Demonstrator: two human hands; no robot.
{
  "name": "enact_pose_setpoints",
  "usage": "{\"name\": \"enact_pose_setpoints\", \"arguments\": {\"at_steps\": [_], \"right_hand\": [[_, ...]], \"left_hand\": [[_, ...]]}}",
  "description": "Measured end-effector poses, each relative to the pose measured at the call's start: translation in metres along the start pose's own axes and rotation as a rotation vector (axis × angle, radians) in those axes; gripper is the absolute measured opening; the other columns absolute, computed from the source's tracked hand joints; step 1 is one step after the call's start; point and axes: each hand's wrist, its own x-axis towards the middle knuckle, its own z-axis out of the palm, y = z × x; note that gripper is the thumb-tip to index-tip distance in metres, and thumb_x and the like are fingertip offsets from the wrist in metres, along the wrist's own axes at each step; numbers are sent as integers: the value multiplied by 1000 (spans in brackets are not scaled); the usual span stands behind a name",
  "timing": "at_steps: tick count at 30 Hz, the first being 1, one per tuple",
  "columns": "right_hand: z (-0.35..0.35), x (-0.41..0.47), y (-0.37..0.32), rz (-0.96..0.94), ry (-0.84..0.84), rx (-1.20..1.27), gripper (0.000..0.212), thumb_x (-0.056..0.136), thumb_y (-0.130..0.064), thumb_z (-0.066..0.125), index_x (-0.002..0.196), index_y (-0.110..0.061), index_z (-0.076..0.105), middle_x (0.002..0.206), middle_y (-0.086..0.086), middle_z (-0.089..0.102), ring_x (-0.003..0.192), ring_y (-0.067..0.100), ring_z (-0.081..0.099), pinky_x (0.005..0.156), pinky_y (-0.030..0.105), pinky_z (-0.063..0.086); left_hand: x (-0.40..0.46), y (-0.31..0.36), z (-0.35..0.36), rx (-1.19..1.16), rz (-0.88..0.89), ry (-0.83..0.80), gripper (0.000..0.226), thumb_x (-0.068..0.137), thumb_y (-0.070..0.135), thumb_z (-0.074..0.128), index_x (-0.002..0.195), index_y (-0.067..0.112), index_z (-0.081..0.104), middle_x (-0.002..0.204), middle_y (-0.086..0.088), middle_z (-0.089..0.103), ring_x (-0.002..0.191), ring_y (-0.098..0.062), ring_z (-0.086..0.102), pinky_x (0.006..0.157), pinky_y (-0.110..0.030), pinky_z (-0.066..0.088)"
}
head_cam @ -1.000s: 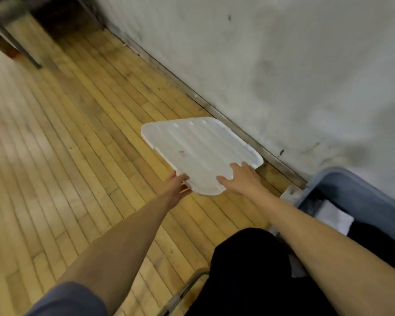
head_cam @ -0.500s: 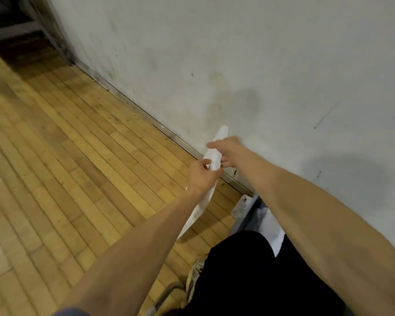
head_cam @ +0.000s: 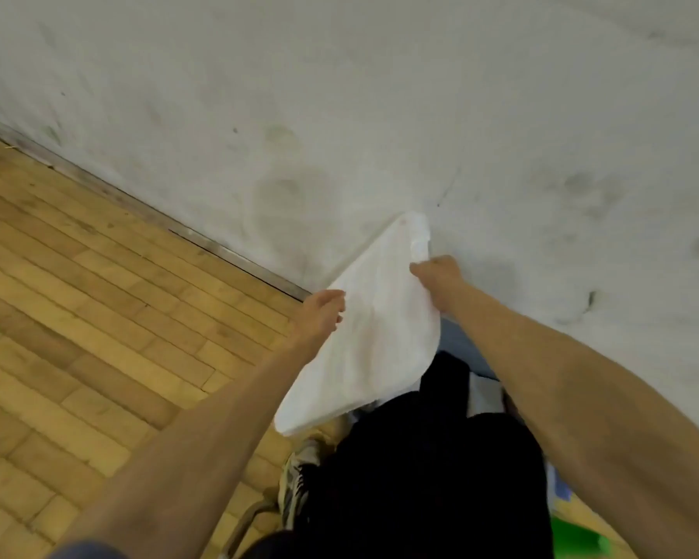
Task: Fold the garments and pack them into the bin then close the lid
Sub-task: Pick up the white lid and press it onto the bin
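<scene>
Soft, even indoor light, moderately bright, with no clear source in view. The wall (head_cam: 340,94) shows faint grey smudges and a dim shadow near 3 o'clock. The whole frame is slightly blurred, as if by motion. Wide-angle bending curves the floor (head_cam: 77,316) boards toward 9 o'clock. No glare.

A scuffed, off-white plaster wall (head_cam: 380,94) fills the upper and right part of the view, marked with grey smudges and a few dark specks. It meets a floor of narrow, honey-coloured wooden strips (head_cam: 77,316) along a thin, dull metal baseboard strip (head_cam: 202,242) that runs diagonally from upper left toward the centre. The boards show dark seams and worn patches. Light is soft and even.
</scene>
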Motion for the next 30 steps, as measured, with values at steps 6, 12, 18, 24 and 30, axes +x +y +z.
{"name": "enact_pose_setpoints", "arguments": {"at_steps": [6, 12, 18, 24, 30], "right_hand": [[-109, -22, 52, 54, 124, 196, 7, 95, -13, 59, 95, -6, 60, 85, 8, 61, 69, 20, 58, 59, 30, 49], [-170, -19, 138, 155, 155, 435, 8, 97, -19, 59, 101, -15, 66, 101, 7, 68, 84, 21, 65, 74, 33, 55], [-224, -3, 246, 271, 151, 611, 17, 96, -20, 59, 111, -18, 66, 102, 7, 72, 86, 23, 68, 75, 38, 55], [-239, 21, 342, 378, 103, 661, 27, 96, -30, 58, 121, -23, 64, 103, 3, 74, 85, 22, 72, 67, 35, 57], [-237, 43, 406, 472, 77, 678, 34, 95, -34, 59, 128, -29, 60, 114, 6, 70, 97, 29, 66, 73, 37, 53]], "left_hand": [[19, 0, 58, 372, 129, -165, 49, 97, 26, 55, 145, 20, 44, 150, -6, 36, 137, -25, 39, 111, -35, 35], [41, -33, 142, 617, 126, -264, 67, 94, 47, 56, 151, 25, 32, 159, -3, 25, 144, -22, 31, 118, -39, 27], [43, -79, 208, 964, 257, -392, 72, 95, 54, 47, 155, 25, 19, 164, -7, 10, 150, -26, 8, 120, -44, 15], [43, -128, 242, 1111, 244, -495, 74, 95, 61, 39, 156, 34, 8, 165, 1, -3, 151, -23, -5, 121, -47, 3], [51, -160, 253, 1241, 342, -567, 80, 94, 61, 43, 155, 39, -3, 163, 4, -15, 150, -19, -17, 120, -46, -7]]}}
